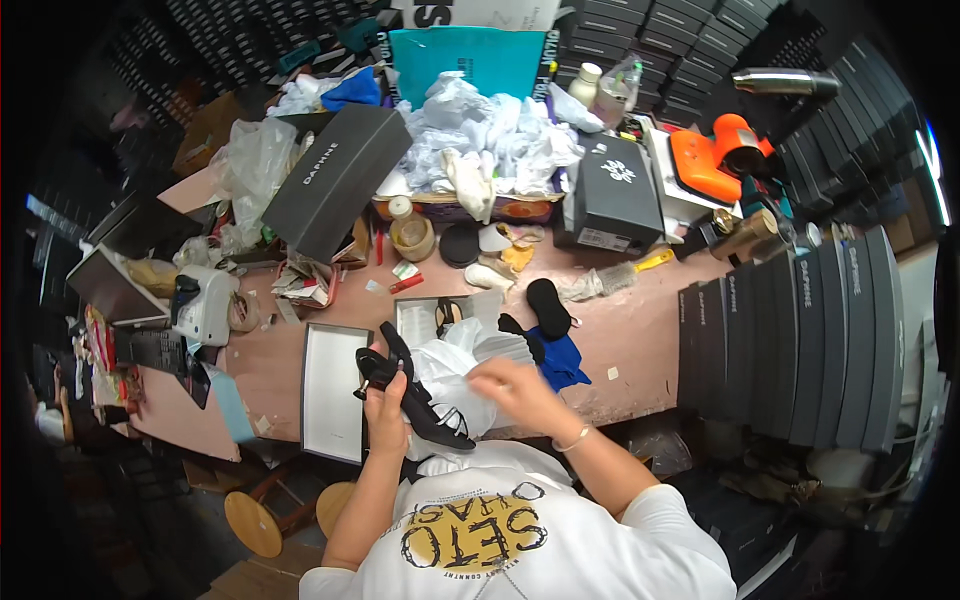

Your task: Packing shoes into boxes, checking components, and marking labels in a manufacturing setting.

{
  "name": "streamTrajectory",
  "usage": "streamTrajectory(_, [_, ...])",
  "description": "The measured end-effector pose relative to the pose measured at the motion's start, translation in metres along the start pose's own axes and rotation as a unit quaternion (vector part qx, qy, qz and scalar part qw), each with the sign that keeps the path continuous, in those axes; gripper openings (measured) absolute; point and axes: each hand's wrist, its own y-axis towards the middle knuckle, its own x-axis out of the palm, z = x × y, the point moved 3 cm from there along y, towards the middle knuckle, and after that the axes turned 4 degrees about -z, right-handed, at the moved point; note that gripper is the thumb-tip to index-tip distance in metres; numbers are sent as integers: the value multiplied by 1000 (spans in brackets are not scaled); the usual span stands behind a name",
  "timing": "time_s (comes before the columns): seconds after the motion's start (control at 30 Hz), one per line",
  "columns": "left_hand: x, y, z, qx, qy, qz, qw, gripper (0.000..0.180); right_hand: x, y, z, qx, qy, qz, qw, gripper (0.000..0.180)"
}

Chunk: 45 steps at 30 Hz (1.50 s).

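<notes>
holding a black high-heeled sandal (pixel 412 395), the left hand (pixel 385 415) has its fingers clamped around the shoe's middle, heel end up toward the table and strapped toe end pointing down toward the person's chest. the sandal sits just above the near edge of the table (pixel 640 340), in front of the body. the right hand (pixel 515 390) is blurred; it lies on crumpled white tissue paper (pixel 455 365) beside the shoe, and whether its fingers are closed on the paper cannot be told. a thin bracelet (pixel 572 440) circles the right wrist.

just left of the left hand lies an open shoebox lid (pixel 335 390), pale inside with a dark rim. behind the tissue sits an open box (pixel 440 315) with a second dark shoe partly visible inside. a blue cloth (pixel 560 360) lies right of the paper, with a black insole (pixel 548 308) just beyond it. farther back stands a dark grey shoebox (pixel 335 180), tilted, next to a heap of white wrapping paper (pixel 490 140). a black shoebox (pixel 615 190) stands right of the heap, and an orange tool (pixel 715 155) beyond that. a row of upright dark boxes (pixel 800 340) lines the table's right end.
</notes>
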Motion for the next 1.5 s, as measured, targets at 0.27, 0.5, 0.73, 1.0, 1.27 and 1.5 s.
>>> streamTrajectory(0.27, [10,-3,-4,-50,12,16,999,59,-191,7,203,83,-384,309,866,24])
streamTrajectory(0.5, [27,-21,6,46,131,-9,990,68,-201,44,254,252,-449,177,839,33])
streamTrajectory(0.73, [39,-39,14,97,178,23,979,69,-207,46,276,237,-391,262,850,22])
streamTrajectory(1.0, [22,-36,26,81,155,5,985,63,-190,39,265,269,-418,243,833,14])
streamTrajectory(1.27, [-39,-17,38,50,104,-4,993,53,-183,21,147,1,-142,468,872,11])
streamTrajectory(1.5, [-80,5,45,16,26,-54,998,54,-131,77,9,-105,4,419,902,9])
